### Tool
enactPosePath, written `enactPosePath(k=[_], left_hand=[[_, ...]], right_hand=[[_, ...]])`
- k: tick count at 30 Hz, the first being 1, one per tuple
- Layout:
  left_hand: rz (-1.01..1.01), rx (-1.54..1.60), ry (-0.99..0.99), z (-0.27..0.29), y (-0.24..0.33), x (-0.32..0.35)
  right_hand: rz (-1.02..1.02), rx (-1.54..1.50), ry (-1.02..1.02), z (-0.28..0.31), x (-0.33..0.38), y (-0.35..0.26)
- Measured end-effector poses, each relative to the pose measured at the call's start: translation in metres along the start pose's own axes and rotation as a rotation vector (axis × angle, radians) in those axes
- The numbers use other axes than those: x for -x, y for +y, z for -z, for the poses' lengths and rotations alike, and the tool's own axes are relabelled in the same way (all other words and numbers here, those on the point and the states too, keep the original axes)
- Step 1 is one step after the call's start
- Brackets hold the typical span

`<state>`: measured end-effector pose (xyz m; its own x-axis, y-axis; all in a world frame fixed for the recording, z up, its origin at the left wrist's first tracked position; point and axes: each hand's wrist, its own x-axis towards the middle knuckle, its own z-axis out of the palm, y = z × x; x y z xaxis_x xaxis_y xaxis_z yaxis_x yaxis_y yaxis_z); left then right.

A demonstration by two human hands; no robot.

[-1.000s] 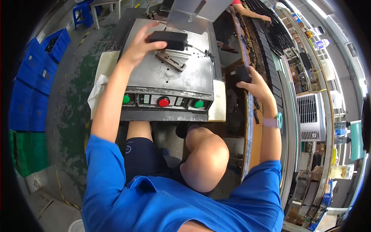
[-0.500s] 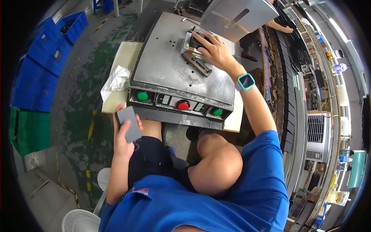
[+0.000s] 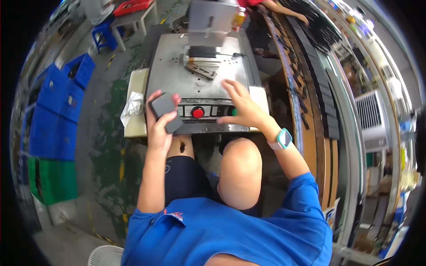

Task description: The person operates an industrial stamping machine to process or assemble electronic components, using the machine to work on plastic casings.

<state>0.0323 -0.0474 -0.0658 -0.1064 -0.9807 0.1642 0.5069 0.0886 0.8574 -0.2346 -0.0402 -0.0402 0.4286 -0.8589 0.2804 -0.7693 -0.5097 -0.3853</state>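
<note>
My left hand (image 3: 160,126) grips a flat, dark grey rectangular piece (image 3: 163,105) in front of the machine's left front corner. My right hand (image 3: 245,108) is empty, its fingers apart, above the front right part of the grey metal machine plate (image 3: 171,75). Behind it on the plate sits a metal fixture (image 3: 208,63) with a black rectangular piece (image 3: 202,52) lying on it. A slotted metal bar (image 3: 200,71) is at the fixture's near side. The front panel has a red button (image 3: 198,112) and a green button (image 3: 234,111) partly behind my right fingers.
A blurred metal guard (image 3: 211,24) stands behind the fixture. A crumpled white cloth (image 3: 132,106) lies on the ledge at left. Blue crates (image 3: 55,106) and a green crate (image 3: 53,179) stand on the left floor. Right, a conveyor (image 3: 306,75) carries dark parts; another person's hand (image 3: 303,19) is beyond.
My right hand has left the fixture and come back toward the front panel, fingers spread. My left hand has risen toward the machine's front, still holding the grey piece. The view has shifted.
</note>
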Motion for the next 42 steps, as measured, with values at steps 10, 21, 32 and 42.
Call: enactPosePath(k=[10,21,32,42], left_hand=[[0.017,-0.441,-0.548,-0.074,0.02,0.016],[0.552,-0.303,-0.483,0.011,-0.052,0.094],[0.544,-0.285,-0.578,-0.058,-0.063,0.057],[0.264,-0.482,-0.236,0.021,-0.014,-0.028]], right_hand=[[-0.176,-0.221,0.452,0.144,0.074,0.041],[-1.653,0.795,0.424,0.303,0.531,0.133],[-1.447,0.395,0.29,0.185,0.296,0.149],[-0.666,0.673,0.986,0.281,0.288,0.039]])
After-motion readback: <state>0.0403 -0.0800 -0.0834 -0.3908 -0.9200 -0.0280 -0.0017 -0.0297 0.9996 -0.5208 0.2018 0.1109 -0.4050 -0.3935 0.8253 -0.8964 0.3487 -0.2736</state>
